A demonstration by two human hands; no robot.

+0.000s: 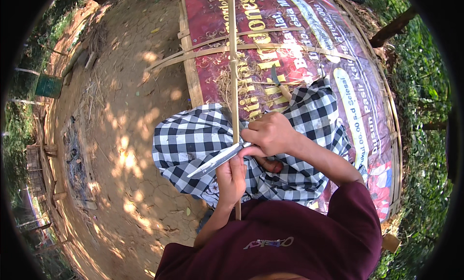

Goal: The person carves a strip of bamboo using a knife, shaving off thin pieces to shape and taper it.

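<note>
A long, narrow bamboo strip point(233, 82) runs from the far edge down between my hands toward my shirt. My right hand point(269, 134) is closed at the base of a knife point(212, 162), its fingers hiding the grip. The pale blade lies slantwise across the strip, tip pointing to the lower left. Just below the blade, my left hand point(232, 179) is closed around the strip, thumb up against the blade. A black-and-white checked cloth point(193, 135) covers my lap. A rounded brown thing point(274, 166) shows under my right hand; I cannot tell what it is.
A curved knife with a wooden handle point(285, 91) lies beyond my lap on a red printed banner point(208, 72), among curly shavings point(224, 89). Split bamboo strips point(208, 52) cross the banner. Dirt ground point(145, 183) lies left, with a green container point(49, 86); plants point(425, 193) grow right.
</note>
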